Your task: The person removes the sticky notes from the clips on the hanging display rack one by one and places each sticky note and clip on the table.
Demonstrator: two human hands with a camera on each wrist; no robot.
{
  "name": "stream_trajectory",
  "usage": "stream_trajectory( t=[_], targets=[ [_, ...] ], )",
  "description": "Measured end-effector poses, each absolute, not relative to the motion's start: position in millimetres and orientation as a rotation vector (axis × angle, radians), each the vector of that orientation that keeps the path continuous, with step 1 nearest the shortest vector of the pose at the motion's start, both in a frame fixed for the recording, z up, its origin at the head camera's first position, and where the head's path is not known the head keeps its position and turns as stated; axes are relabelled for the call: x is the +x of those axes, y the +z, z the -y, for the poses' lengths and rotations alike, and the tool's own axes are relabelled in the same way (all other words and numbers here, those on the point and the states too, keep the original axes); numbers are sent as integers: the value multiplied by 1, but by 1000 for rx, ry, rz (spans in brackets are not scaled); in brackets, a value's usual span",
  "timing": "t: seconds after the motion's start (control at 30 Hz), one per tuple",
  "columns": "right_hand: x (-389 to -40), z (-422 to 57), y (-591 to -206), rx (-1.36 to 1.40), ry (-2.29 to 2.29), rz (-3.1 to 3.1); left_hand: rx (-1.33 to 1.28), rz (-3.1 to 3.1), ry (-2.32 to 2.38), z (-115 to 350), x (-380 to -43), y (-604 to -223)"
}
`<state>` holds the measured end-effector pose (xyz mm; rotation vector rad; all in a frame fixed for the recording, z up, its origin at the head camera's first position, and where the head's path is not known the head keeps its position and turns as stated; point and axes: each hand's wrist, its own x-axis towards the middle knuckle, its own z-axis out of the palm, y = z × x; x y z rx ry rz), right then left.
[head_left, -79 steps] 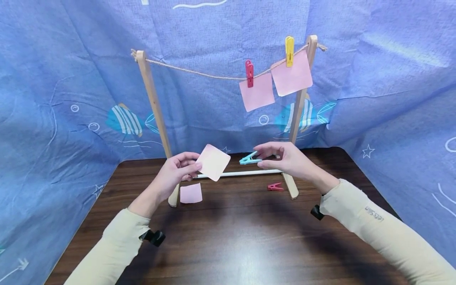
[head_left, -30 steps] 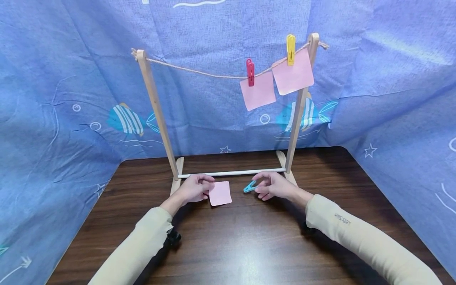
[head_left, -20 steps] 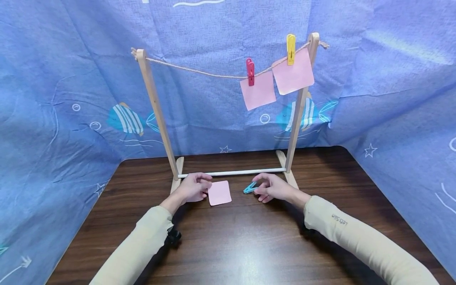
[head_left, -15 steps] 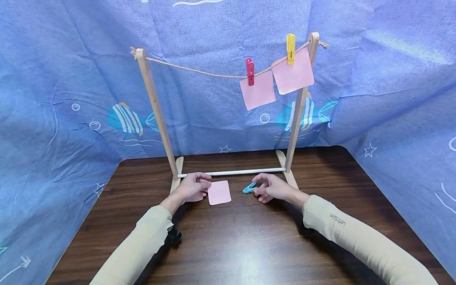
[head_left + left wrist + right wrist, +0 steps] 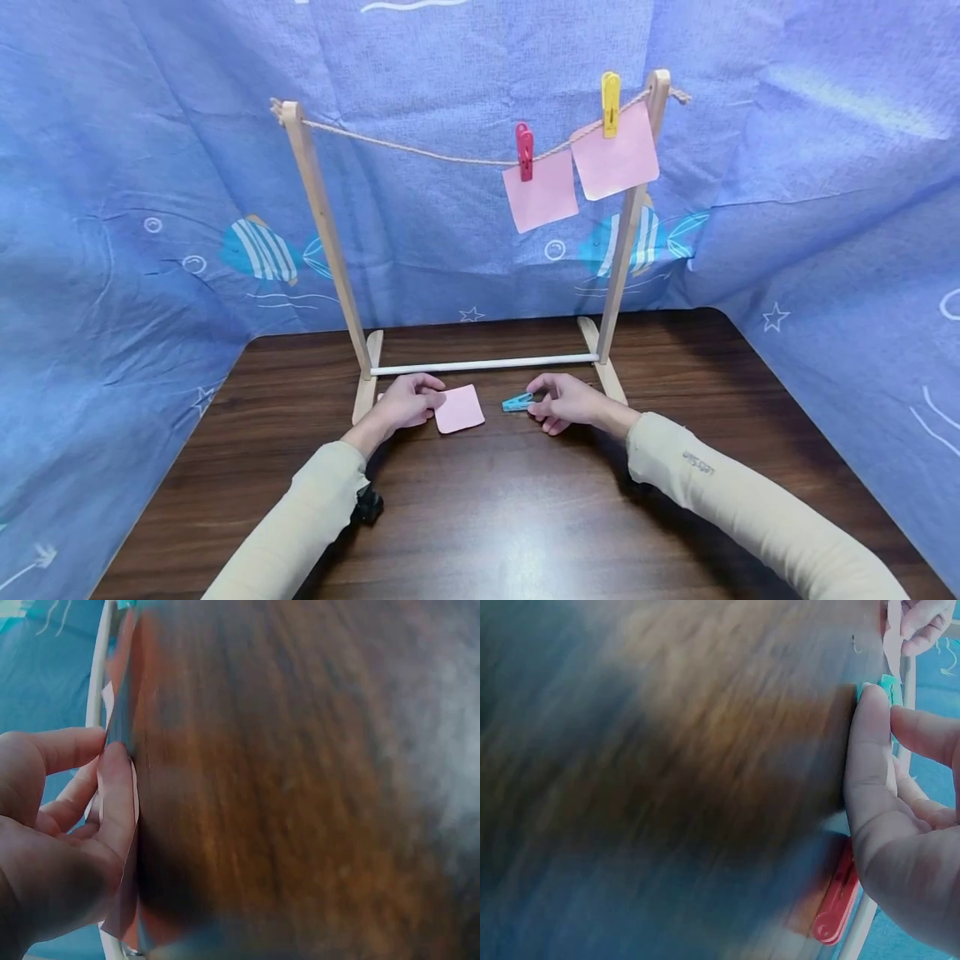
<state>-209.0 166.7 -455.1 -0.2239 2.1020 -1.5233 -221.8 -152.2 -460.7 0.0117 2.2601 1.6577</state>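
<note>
My left hand (image 5: pixel 405 402) is low over the table, pinching a pink paper square (image 5: pixel 460 410) at its left edge between thumb and fingers. Part of another pink paper (image 5: pixel 412 422) shows beneath that hand. To the right, my right hand (image 5: pixel 572 403) pinches a turquoise clothespin (image 5: pixel 517 403) by its handle end, its other end pointing left toward the paper, with a small gap between them. In the right wrist view, a red clothespin (image 5: pixel 836 900) lies by the right hand's thumb base; the hand hides it in the head view.
A wooden frame (image 5: pixel 322 217) with a sagging rope (image 5: pixel 412 150) stands behind the hands. From it hang two pink papers, one under a red clothespin (image 5: pixel 524 152), one under a yellow clothespin (image 5: pixel 611 104). A white bar (image 5: pixel 487 364) joins the frame's feet.
Both hands have come down from mid-air to near the tabletop, carrying the paper and the turquoise clothespin closer together. Lately the clothespin has shifted slightly left and turned more level.
</note>
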Motion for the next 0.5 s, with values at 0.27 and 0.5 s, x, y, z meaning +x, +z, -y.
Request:
stream_trajectory(
  t=[0.27,0.5],
  targets=[
    [-210,-160,-453,-220,-1391,-2236,153,-2400,1542,149,-219,-463],
    [-211,-154,-450,-200,-1261,-2339,125,-2386,1565,148,-220,-464]
  ],
)
